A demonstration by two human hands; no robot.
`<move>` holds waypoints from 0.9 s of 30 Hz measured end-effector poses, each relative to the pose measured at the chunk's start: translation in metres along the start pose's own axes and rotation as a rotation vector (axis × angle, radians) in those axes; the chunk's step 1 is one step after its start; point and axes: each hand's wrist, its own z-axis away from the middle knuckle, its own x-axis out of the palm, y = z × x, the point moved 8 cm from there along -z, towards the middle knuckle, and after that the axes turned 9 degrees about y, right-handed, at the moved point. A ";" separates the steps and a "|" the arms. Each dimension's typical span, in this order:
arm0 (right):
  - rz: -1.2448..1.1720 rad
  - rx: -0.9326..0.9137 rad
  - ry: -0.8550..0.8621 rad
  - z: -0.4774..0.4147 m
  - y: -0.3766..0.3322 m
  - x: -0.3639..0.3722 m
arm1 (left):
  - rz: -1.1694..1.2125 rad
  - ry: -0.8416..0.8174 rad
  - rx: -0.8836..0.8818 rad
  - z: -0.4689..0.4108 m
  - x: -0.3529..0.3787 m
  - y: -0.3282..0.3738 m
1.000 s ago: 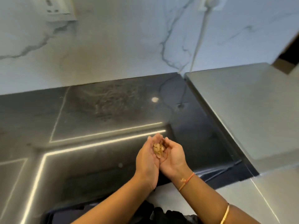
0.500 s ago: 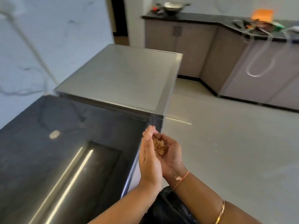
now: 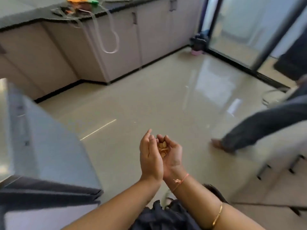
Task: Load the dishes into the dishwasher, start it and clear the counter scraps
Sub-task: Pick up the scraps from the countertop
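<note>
Right-hand fingers [image 3: 163, 137] curled inward, the right hand [image 3: 173, 157] cupped palm-up and grasping a small heap of tan scraps [image 3: 162, 149]; left hand [image 3: 149, 156] set edge-on against it, fingers straight, serving as a side wall and gripping nothing. Change noted: a second ago this same cupped hold sat over the black counter by the marble wall; the view has since swung round, and the hands now hang over bare floor [image 3: 149, 100], beside a grey steel top [image 3: 49, 146]. Judgement: the scraps are off the counter and in transit for disposal. Containers: the only vessel in view is the palm itself, holding all visible scraps; no bin is seen. Another person's leg [image 3: 259, 128] crosses the floor to the right, a possible obstruction
</note>
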 end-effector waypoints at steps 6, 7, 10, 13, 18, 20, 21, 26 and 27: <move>-0.283 -0.158 0.091 -0.030 -0.103 -0.088 | -0.232 -0.251 -0.009 0.023 0.121 -0.060; -0.316 -0.172 0.108 -0.036 -0.115 -0.106 | -0.256 -0.292 -0.032 0.028 0.137 -0.074; -0.425 -0.209 0.173 -0.049 -0.143 -0.162 | -0.331 -0.437 -0.134 0.042 0.176 -0.128; -0.538 -0.302 0.298 -0.073 -0.157 -0.236 | -0.445 -0.618 -0.243 0.053 0.208 -0.200; -0.723 -0.446 0.516 -0.121 -0.153 -0.359 | -0.634 -0.855 -0.361 0.070 0.241 -0.333; -0.804 -0.483 0.597 -0.142 -0.144 -0.410 | -0.701 -0.919 -0.412 0.081 0.245 -0.386; -0.842 -0.483 0.632 -0.153 -0.137 -0.435 | -0.744 -0.947 -0.438 0.085 0.243 -0.413; -1.011 -0.431 0.831 -0.196 -0.097 -0.540 | -0.896 -0.990 -0.590 0.098 0.227 -0.525; -1.016 -0.417 0.878 -0.202 -0.091 -0.555 | -0.923 -0.992 -0.630 0.098 0.224 -0.543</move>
